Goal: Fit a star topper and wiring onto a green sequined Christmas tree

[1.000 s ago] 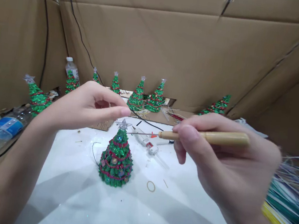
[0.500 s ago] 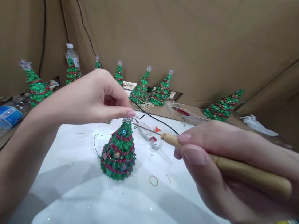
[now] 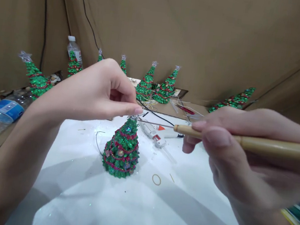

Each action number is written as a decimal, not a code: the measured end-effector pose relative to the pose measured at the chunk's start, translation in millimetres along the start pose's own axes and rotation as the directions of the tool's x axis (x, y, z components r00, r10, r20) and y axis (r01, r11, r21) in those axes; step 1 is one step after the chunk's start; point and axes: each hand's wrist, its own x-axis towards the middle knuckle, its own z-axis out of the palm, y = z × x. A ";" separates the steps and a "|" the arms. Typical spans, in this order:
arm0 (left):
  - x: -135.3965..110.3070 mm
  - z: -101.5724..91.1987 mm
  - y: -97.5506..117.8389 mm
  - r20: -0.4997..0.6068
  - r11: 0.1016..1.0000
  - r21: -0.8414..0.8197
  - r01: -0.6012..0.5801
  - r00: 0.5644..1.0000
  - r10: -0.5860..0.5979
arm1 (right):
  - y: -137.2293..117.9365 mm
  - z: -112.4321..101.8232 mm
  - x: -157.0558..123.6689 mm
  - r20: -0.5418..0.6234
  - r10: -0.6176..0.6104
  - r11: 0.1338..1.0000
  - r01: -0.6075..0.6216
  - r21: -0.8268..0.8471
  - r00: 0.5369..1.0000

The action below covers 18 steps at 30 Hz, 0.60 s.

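A small green beaded Christmas tree (image 3: 121,151) with red garlands and little ornaments stands upright on the white table top (image 3: 92,212). My left hand (image 3: 105,92) is closed at its peak, thumb and fingers pinching the clear silvery star topper (image 3: 133,117), mostly covered by the fingertips. Held in my right hand (image 3: 233,153) is an awl (image 3: 256,144) with a pale wooden handle and a thin metal shaft. The shaft points left, its tip up against the tree's top by my left thumb; the exact tip shape is too small to tell.
Behind the tree lies a hot glue gun (image 3: 155,133) with its black cable. A rubber band (image 3: 156,180) lies to the right. Several finished trees (image 3: 146,84) line the cardboard wall, red-handled pliers (image 3: 186,110) near them. A plastic bottle (image 3: 6,112) lies at left.
My right hand has moved right and slightly up, and the awl now lies nearly level. My left hand keeps its pinch at the tree's top. The whole view has shifted slightly.
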 end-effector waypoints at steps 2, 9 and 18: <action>0.0 0.5 -0.2 -0.017 1.000 -0.002 0.004 1.000 -0.004 | 1.6 4.5 -1.2 -0.089 0.082 0.994 -0.075 0.077 0.993; -0.6 1.3 -0.3 -0.026 0.999 -0.022 0.028 0.999 -0.029 | 18.2 9.3 0.2 -0.042 0.258 0.888 -0.220 0.404 0.965; -1.2 1.4 -1.4 -0.029 1.000 -0.003 0.031 0.999 -0.031 | 39.2 16.8 -0.5 -0.018 0.340 0.767 -0.266 0.585 0.940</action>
